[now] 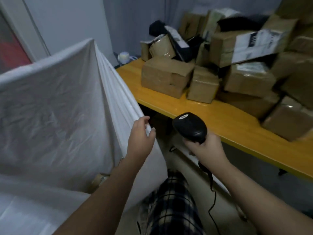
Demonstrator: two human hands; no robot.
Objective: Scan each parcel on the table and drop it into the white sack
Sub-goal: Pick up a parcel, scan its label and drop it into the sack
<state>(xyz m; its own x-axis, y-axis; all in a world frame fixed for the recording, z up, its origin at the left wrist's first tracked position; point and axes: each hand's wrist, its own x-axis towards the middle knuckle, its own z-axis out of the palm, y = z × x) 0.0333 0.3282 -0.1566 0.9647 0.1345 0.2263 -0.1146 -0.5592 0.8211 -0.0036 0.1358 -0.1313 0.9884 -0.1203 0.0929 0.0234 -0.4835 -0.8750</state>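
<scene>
Gripping scanner (190,127) in right hand (205,148)

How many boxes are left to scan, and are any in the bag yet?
At least one seems done: a brown parcel shows low inside the white sack. Right now the right hand grips the black scanner, and the left hand is open at the sack's edge, holding no parcel. Lots are left: a big heap of cardboard boxes covers the yellow table, too jumbled to count.
</scene>
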